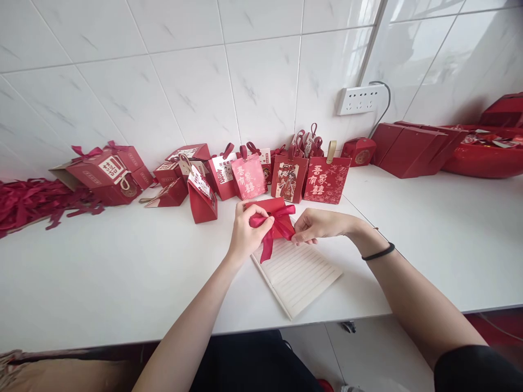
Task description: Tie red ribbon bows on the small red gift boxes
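A small red gift box (265,205) rests at the far end of a lined notebook (300,277) on the white table. Across the box lies a dark pink ribbon (267,246), looped into a bow, with one tail hanging over the notebook page. My left hand (247,228) pinches the bow's left loop between thumb and index finger, against the box's left side. At the right, my right hand (314,225) has its fingers curled, thumb and fingertips closed on the ribbon's right end. Part of the box is hidden by the ribbon and my fingers.
Behind the box stand several red and pink gift boxes (327,179) along the tiled wall. Loose ribbons (36,204) pile up at the left. To the right are larger red boxes (408,147) and a red basin (482,158). A power strip (362,100) hangs on the wall.
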Motion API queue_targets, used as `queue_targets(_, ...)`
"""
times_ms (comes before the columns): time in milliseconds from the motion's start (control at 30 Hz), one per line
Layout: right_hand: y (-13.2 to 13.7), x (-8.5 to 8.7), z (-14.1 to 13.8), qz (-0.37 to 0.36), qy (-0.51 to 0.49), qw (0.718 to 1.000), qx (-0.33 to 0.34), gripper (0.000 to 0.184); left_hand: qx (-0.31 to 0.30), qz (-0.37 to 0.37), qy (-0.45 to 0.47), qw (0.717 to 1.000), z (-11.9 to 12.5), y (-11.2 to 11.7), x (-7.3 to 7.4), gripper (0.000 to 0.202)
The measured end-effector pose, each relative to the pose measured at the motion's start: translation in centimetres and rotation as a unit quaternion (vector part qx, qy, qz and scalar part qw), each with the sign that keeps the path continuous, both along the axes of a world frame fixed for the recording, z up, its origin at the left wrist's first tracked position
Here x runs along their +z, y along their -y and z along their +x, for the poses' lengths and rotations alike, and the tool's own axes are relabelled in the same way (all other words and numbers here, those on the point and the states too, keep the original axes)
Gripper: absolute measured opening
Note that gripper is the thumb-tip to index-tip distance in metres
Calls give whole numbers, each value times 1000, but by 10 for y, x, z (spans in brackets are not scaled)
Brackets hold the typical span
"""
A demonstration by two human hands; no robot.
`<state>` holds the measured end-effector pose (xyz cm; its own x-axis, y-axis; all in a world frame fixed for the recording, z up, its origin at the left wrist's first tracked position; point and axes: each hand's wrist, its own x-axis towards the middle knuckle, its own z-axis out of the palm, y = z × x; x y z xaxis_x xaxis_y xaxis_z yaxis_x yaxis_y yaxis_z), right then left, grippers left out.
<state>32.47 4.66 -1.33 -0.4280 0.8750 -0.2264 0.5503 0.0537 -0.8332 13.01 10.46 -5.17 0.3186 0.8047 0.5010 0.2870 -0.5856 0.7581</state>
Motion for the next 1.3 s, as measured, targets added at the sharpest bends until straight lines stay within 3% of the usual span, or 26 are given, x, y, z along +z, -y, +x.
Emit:
queue_targets(633,-4,-4,9,-53,16,997,59,27,7,-26,-6,1000,0,0,2,9)
queue_targets(733,-2,-3,11,-103,50,988,107,37,12,-31,-1,999,0,-1,1,8)
queue_targets(867,8,0,-1,-184,34,965,186,72,13,-35,3,999,0,-1,0,6)
queue_targets(933,13,-1,-14,-172,23,973,152,74,7,-27,3,1000,-1,0,-1,5)
queue_targets(1067,18,-15,-44,-138,35,988,59,48,7,-20,3,1000,-1,1,0,4)
queue_targets(1167,16,-32,-65,-110,-25,994,-1,29,9,-30,3,1000,-1,1,1,4)
queue_targets(1300,14,-46,-85,-92,-120,987,-46,26,17,-33,6,999,0,0,1,2)
